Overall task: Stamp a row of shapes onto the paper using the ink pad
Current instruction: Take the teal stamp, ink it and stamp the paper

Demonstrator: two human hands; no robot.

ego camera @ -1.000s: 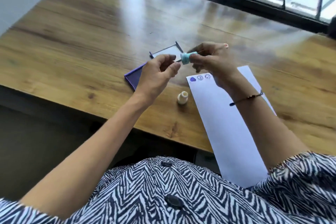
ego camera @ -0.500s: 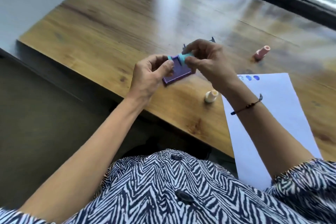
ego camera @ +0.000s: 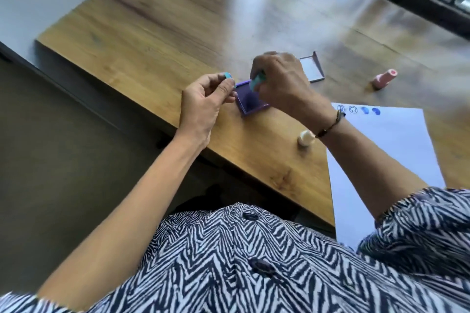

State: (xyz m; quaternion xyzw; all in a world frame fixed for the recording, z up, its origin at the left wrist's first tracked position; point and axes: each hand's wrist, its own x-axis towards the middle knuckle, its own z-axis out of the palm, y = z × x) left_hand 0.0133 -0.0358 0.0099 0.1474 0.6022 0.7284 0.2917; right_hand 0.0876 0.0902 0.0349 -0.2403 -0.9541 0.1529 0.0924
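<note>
The head view shows the right hand (ego camera: 282,84) holding a teal stamp (ego camera: 257,82) over the purple ink pad (ego camera: 250,103) — whether it touches is hidden. The left hand (ego camera: 203,104) pinches a small teal cap (ego camera: 228,76) just beside the pad. The paper (ego camera: 386,150) lies to the right, with four blue shapes (ego camera: 358,110) along its top edge.

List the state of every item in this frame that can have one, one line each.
ink pad: open, on the table, lid off
lid: lying beyond the pad, inside up
teal stamp: uncapped, held in right hand over the pad
teal cap: off, pinched in left hand
pink stamp: on the table, unused
cream stamp: standing by the paper
paper: four prints along its top edge
</note>
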